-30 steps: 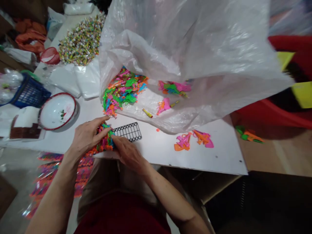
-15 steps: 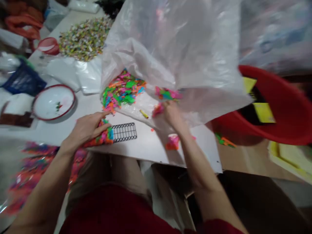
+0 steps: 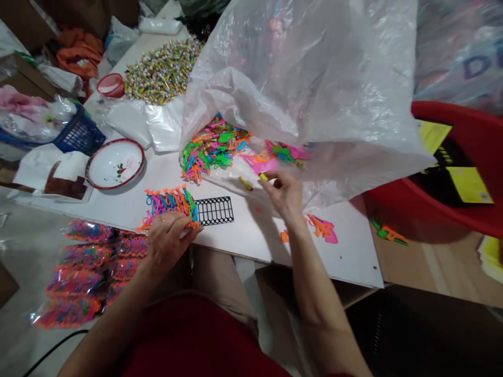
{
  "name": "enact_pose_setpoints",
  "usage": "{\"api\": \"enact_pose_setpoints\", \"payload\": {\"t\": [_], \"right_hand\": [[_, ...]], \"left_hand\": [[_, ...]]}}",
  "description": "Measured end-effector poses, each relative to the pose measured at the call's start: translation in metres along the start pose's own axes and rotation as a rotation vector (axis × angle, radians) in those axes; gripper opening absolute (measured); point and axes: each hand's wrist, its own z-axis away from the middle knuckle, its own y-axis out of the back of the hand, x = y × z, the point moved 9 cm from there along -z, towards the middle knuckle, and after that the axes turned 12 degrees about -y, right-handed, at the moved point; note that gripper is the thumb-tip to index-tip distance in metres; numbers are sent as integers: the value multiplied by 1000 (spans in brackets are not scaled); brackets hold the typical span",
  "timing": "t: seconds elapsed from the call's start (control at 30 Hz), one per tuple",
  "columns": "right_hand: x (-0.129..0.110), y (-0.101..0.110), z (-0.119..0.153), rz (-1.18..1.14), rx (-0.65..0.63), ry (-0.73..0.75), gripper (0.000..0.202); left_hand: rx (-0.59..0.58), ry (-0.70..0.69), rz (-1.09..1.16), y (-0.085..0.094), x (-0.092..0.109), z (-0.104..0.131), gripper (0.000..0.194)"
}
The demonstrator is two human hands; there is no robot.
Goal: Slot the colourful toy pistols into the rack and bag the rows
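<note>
A black plastic rack (image 3: 215,210) lies near the table's front edge, its right part bare. Colourful plastic pieces (image 3: 167,201) stand in rows over its left part. My left hand (image 3: 171,238) is closed on an orange piece at the front of these rows. Over the mouth of a clear plastic bag (image 3: 334,94), my right hand (image 3: 283,193) pinches a small yellow piece (image 3: 263,177). Another yellow piece (image 3: 245,183) lies on the bag just left of it. A heap of mixed colourful pieces (image 3: 220,144) rests in the bag's mouth.
A white bowl with a red rim (image 3: 115,164) sits at the left, near a blue basket (image 3: 80,133). Behind are a pile of small wrapped pieces (image 3: 165,70) and a red basket (image 3: 110,85). A red tub (image 3: 393,204) stands at the right. Packed bags (image 3: 80,283) lie lower left.
My left hand has moved toward the front of the rows, uncovering them. My right hand has shifted slightly, and a yellow piece now shows between its fingers. The view has shifted too.
</note>
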Motion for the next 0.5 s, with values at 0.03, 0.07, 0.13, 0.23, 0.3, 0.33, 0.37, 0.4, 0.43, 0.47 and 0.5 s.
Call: {"api": "enact_pose_setpoints", "payload": {"t": [0.03, 0.07, 0.13, 0.23, 0.3, 0.33, 0.37, 0.4, 0.43, 0.47, 0.5], "right_hand": [[-8, -10, 14, -149, -18, 3, 29], [-15, -23, 27, -277, -49, 1, 30], [-25, -52, 47, -476, -153, -56, 30], [-33, -83, 63, -701, -297, -181, 34], [-38, -89, 64, -781, -314, -204, 36], [-41, -90, 64, -780, -307, -194, 35], [-42, -94, 64, -745, -302, -182, 32], [-43, -100, 64, -683, -306, -175, 29], [-43, -108, 64, -611, -321, -173, 26], [-42, -117, 64, -543, -340, -176, 23], [-40, -125, 64, -491, -354, -181, 21]], "left_hand": [[24, -15, -3, 2, 0, -2, 12], [43, -36, 0, 4, 1, -4, 11], [55, -71, 19, 8, 2, -10, 10], [46, -80, 56, 11, 1, -16, 8], [45, -80, 76, 10, 1, -16, 8], [44, -82, 83, 9, 1, -15, 8], [38, -85, 89, 8, 1, -14, 9], [32, -86, 94, 7, 1, -12, 10], [25, -87, 102, 7, 1, -11, 12], [16, -87, 116, 7, 1, -10, 13], [3, -86, 135, 8, 1, -10, 14]]}}
